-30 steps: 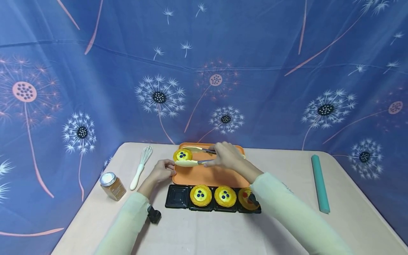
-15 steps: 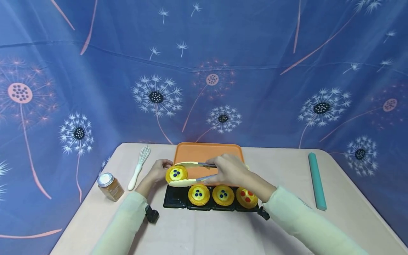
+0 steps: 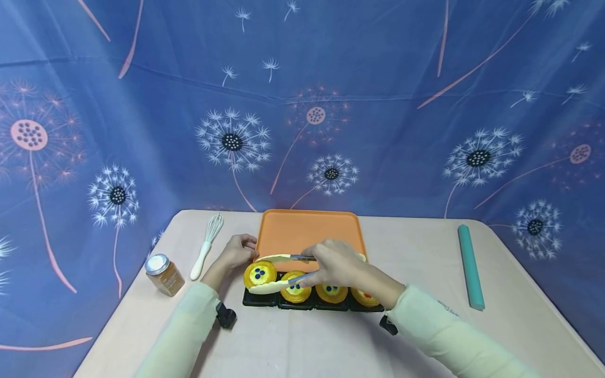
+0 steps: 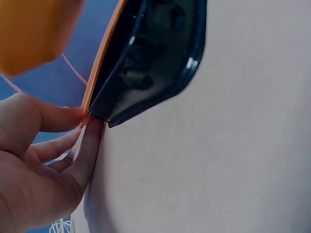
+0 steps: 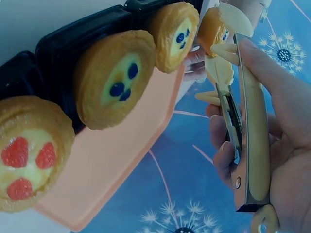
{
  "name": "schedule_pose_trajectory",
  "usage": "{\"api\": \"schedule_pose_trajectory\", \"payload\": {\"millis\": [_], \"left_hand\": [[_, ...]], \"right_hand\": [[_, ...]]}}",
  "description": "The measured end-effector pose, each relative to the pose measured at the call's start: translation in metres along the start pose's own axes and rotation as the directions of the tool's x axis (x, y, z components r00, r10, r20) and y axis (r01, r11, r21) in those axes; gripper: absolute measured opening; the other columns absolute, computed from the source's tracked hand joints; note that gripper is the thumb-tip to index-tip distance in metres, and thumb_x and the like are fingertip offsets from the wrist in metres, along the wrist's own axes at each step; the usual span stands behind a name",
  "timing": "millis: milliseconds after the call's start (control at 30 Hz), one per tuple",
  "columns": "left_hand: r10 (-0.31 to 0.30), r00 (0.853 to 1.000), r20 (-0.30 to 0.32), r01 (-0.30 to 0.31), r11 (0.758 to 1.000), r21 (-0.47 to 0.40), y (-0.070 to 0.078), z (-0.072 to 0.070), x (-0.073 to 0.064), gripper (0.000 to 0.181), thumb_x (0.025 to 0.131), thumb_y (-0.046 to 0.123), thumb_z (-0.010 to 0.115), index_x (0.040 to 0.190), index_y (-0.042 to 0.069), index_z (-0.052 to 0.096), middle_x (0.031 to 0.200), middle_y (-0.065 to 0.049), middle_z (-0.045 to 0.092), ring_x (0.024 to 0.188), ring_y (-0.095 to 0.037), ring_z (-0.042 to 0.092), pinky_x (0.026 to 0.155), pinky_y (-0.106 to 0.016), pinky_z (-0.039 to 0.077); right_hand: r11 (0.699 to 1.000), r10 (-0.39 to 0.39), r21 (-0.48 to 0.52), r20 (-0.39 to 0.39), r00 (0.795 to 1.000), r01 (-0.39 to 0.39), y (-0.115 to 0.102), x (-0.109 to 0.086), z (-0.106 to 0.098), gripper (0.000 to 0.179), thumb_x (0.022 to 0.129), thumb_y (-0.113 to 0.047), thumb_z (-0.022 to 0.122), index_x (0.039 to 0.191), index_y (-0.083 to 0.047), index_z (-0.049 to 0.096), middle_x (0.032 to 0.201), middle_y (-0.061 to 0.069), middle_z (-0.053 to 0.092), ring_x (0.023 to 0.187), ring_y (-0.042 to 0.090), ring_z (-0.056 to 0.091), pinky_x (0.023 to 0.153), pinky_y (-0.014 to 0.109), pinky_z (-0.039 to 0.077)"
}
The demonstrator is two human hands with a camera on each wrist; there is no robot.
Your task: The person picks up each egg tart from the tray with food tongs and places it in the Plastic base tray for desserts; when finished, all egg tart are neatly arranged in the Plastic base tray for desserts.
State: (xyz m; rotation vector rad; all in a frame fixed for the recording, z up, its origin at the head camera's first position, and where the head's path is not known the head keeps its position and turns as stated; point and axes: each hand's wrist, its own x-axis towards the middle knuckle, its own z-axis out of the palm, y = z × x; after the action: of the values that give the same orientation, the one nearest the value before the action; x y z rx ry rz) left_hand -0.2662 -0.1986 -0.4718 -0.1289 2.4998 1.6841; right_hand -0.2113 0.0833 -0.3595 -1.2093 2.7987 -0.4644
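Note:
My right hand grips a pair of tongs with cream tips. Between those tips is a tart with blue berries, above the leftmost compartment of the black tray; whether it touches the tray I cannot tell. The compartments to the right hold two more blueberry tarts and one tart with red fruit, partly hidden by my right hand and wrist in the head view. My left hand pinches the left edge of the orange tray between thumb and fingers, close to the black tray's corner.
A white whisk lies left of my left hand. Farther left stands a jar with a silver lid. On the right side of the table lies a teal rod. A blue patterned cloth hangs behind the table.
The tongs have carried the blueberry tart from the left of the orange tray toward me, over the leftmost black compartment. My left hand has stayed at the orange tray's edge.

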Motion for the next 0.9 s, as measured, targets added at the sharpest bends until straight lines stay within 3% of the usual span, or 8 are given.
{"api": "schedule_pose_trajectory", "payload": {"millis": [133,233,433,533,733,833,900], "left_hand": [[-0.007,1.000,0.001,0.007,0.999,-0.032,0.000,0.000,0.000,0.036,0.083,-0.012,0.064,0.118,-0.011,0.058,0.099,-0.019,0.060,0.077,-0.023,0.061,0.063,-0.031,0.058],[-0.008,1.000,0.001,0.008,0.999,-0.039,-0.001,0.000,0.000,0.036,0.083,-0.012,0.064,0.118,-0.011,0.058,0.099,-0.020,0.061,0.076,-0.023,0.061,0.064,-0.031,0.058],[-0.015,1.000,0.008,0.016,0.999,-0.049,0.000,0.002,0.000,0.035,0.084,-0.012,0.064,0.119,-0.011,0.058,0.100,-0.020,0.061,0.077,-0.023,0.063,0.065,-0.031,0.059],[-0.019,1.000,0.008,0.019,0.999,-0.048,0.000,0.002,-0.001,0.035,0.084,-0.012,0.064,0.118,-0.011,0.058,0.099,-0.019,0.060,0.076,-0.023,0.063,0.066,-0.032,0.059],[-0.007,1.000,0.010,0.007,0.999,-0.052,0.000,0.003,0.000,0.036,0.084,-0.012,0.064,0.119,-0.012,0.057,0.098,-0.019,0.060,0.076,-0.024,0.063,0.066,-0.033,0.059],[-0.002,1.000,0.006,0.002,0.999,-0.047,-0.001,0.002,0.001,0.035,0.083,-0.012,0.064,0.118,-0.011,0.058,0.098,-0.019,0.061,0.076,-0.023,0.062,0.066,-0.033,0.059],[-0.006,1.000,0.008,0.006,0.999,-0.047,-0.001,0.001,0.001,0.036,0.084,-0.012,0.063,0.119,-0.011,0.058,0.099,-0.019,0.060,0.076,-0.022,0.062,0.066,-0.033,0.059]], "right_hand": [[1.000,0.017,-0.004,0.022,1.000,-0.017,0.000,0.002,0.006,0.060,0.074,-0.051,0.083,0.117,-0.010,0.074,0.077,-0.004,0.070,0.047,0.004,0.039,0.043,0.022,0.031],[1.000,0.023,-0.001,0.029,0.999,-0.023,0.000,0.002,0.009,0.060,0.074,-0.050,0.084,0.117,-0.010,0.074,0.072,-0.007,0.067,0.046,0.005,0.034,0.043,0.023,0.026],[0.999,0.033,-0.009,0.045,0.998,-0.032,0.000,0.001,0.014,0.060,0.074,-0.047,0.085,0.118,-0.009,0.072,0.071,-0.009,0.064,0.049,0.006,0.037,0.044,0.023,0.027],[0.999,0.036,-0.002,0.050,0.998,-0.036,0.000,0.001,0.016,0.061,0.074,-0.047,0.085,0.119,-0.008,0.072,0.079,-0.005,0.069,0.049,0.006,0.039,0.044,0.023,0.027],[0.999,0.045,-0.014,0.060,0.997,-0.044,-0.001,0.001,0.018,0.063,0.073,-0.050,0.085,0.119,-0.008,0.071,0.071,-0.007,0.063,0.049,0.006,0.036,0.045,0.024,0.025],[0.999,0.047,-0.030,0.061,0.997,-0.045,-0.002,0.000,0.015,0.074,0.070,-0.056,0.084,0.124,-0.007,0.069,0.078,-0.003,0.069,0.054,0.007,0.046,0.046,0.024,0.035],[0.998,0.057,-0.033,0.061,0.996,-0.055,-0.004,-0.001,0.011,0.081,0.068,-0.059,0.084,0.127,-0.006,0.066,0.093,0.002,0.073,0.064,0.011,0.059,0.053,0.027,0.046]]}}
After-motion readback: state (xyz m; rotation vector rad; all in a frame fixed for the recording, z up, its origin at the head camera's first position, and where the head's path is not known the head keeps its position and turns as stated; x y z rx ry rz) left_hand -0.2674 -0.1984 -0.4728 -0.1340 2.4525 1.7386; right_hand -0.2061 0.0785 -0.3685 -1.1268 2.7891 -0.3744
